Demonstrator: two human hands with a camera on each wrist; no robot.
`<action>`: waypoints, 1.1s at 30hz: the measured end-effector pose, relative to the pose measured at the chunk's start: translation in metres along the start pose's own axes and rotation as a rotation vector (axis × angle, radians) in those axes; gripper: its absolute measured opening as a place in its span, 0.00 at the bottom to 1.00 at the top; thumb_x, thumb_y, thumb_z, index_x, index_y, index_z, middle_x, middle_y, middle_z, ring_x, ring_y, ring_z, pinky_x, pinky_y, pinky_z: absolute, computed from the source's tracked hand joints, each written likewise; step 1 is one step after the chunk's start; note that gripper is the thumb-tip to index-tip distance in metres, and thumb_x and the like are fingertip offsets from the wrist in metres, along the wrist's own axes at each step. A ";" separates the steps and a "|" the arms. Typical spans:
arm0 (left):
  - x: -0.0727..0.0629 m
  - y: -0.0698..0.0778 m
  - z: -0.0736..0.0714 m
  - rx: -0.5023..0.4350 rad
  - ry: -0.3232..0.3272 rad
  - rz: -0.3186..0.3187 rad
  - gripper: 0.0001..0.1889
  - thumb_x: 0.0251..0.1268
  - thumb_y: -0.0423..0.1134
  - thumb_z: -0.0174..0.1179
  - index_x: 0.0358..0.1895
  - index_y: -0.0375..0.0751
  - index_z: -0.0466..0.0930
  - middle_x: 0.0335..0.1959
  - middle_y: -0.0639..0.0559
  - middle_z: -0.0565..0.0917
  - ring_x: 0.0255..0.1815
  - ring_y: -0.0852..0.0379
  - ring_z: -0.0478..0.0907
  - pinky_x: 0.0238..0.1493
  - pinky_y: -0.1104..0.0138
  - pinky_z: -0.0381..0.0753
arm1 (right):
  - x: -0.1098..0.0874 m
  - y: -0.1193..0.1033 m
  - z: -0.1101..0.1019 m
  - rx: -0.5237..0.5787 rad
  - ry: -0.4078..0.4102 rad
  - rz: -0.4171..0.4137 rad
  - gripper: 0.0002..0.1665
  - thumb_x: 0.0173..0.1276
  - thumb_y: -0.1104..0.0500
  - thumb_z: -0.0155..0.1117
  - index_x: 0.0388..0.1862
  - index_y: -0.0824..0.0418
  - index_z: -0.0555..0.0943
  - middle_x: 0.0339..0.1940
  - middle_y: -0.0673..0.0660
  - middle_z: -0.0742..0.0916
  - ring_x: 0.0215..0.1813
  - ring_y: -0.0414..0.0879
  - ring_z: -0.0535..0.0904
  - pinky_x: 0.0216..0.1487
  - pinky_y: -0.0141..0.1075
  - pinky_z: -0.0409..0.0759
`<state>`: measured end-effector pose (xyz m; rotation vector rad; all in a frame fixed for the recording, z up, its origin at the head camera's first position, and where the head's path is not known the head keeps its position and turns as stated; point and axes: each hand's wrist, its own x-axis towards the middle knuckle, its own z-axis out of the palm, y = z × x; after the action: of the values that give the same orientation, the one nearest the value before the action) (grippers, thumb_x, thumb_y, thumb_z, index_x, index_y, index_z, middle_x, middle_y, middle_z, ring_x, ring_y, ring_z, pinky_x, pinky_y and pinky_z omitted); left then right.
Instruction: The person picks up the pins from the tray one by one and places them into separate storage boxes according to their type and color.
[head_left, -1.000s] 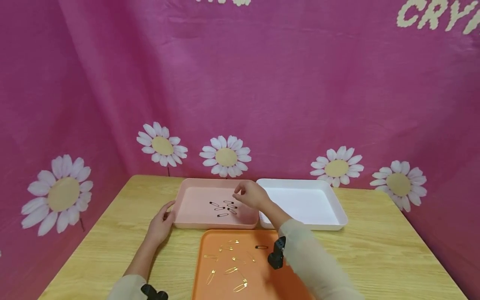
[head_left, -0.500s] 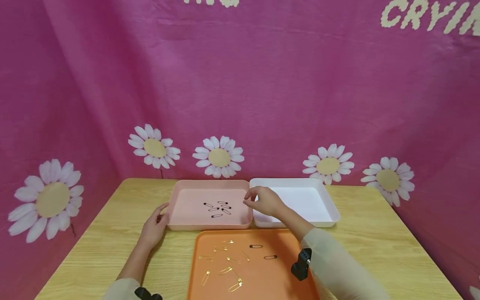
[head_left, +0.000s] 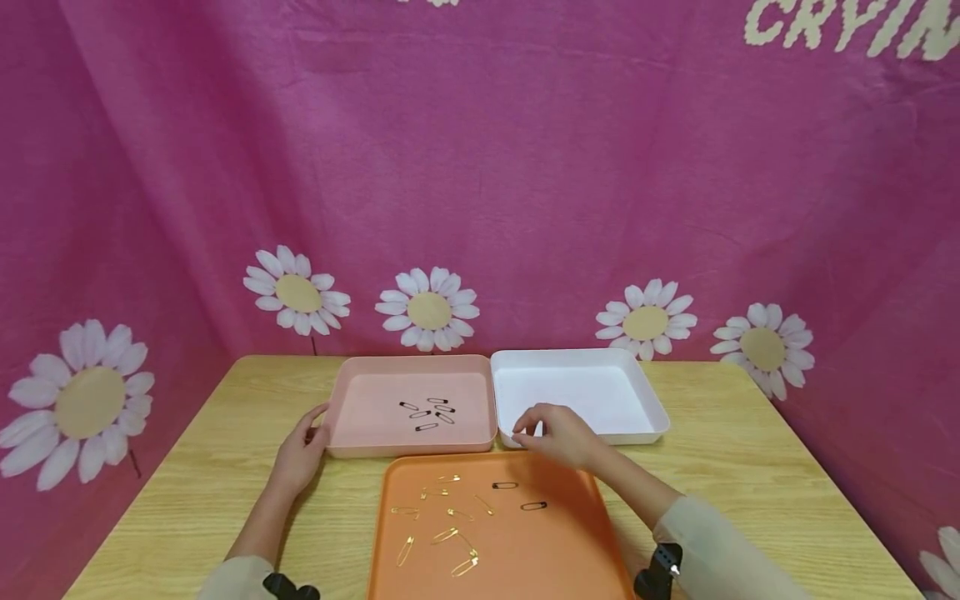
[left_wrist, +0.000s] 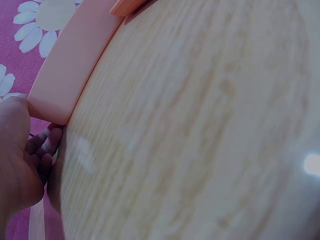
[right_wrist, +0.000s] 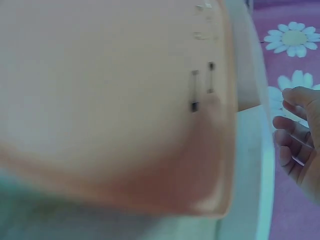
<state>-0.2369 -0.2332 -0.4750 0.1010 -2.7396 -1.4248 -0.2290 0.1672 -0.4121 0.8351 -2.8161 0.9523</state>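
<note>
My left hand [head_left: 300, 457] rests against the left end of the pink tray [head_left: 375, 387]. In the left wrist view its thumb [left_wrist: 17, 102] touches the tray's corner, with the other fingers loosely bent beside it. Several black safety pins [head_left: 426, 427] lie in the pink tray. My right hand [head_left: 564, 435] hovers over the front edge of the white tray [head_left: 585, 392], fingers relaxed and holding nothing visible. Below it, the orange tray [head_left: 555, 558] carries several gold safety pins [head_left: 405, 551] at its left and two black safety pins, one [head_left: 506, 485] farther back, the other [head_left: 534, 506] nearer.
Pink and white trays stand side by side at the back of the wooden table [head_left: 720, 483], the orange one in front of them. Behind rises a magenta curtain [head_left: 525, 183] printed with daisies. A black wrist camera [head_left: 658, 571] sits on the right sleeve.
My right hand has moved from over the pink tray, right and toward me, to the white tray's front edge. The left hand stays at the pink tray. The head view has shifted slightly.
</note>
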 end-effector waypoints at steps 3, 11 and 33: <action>-0.001 0.000 0.000 0.003 0.003 -0.002 0.25 0.74 0.45 0.39 0.71 0.44 0.57 0.54 0.33 0.76 0.55 0.43 0.71 0.55 0.54 0.68 | -0.018 0.006 0.002 0.006 -0.024 -0.002 0.03 0.59 0.58 0.66 0.31 0.56 0.84 0.25 0.44 0.81 0.25 0.33 0.68 0.28 0.27 0.70; -0.002 0.004 0.000 0.015 0.009 -0.004 0.25 0.74 0.45 0.38 0.71 0.43 0.57 0.52 0.33 0.76 0.53 0.43 0.72 0.54 0.55 0.68 | -0.050 0.022 0.006 0.011 -0.038 -0.029 0.02 0.59 0.60 0.66 0.29 0.57 0.84 0.24 0.44 0.82 0.26 0.31 0.69 0.27 0.26 0.70; -0.001 0.001 0.001 -0.004 0.003 0.006 0.24 0.74 0.43 0.39 0.70 0.42 0.56 0.54 0.32 0.75 0.55 0.42 0.70 0.57 0.54 0.66 | -0.069 0.016 0.022 -0.176 -0.136 -0.042 0.02 0.57 0.57 0.67 0.27 0.53 0.83 0.25 0.41 0.78 0.30 0.30 0.69 0.32 0.28 0.71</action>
<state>-0.2356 -0.2318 -0.4743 0.0944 -2.7321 -1.4266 -0.1756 0.1974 -0.4536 0.9645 -2.9280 0.6530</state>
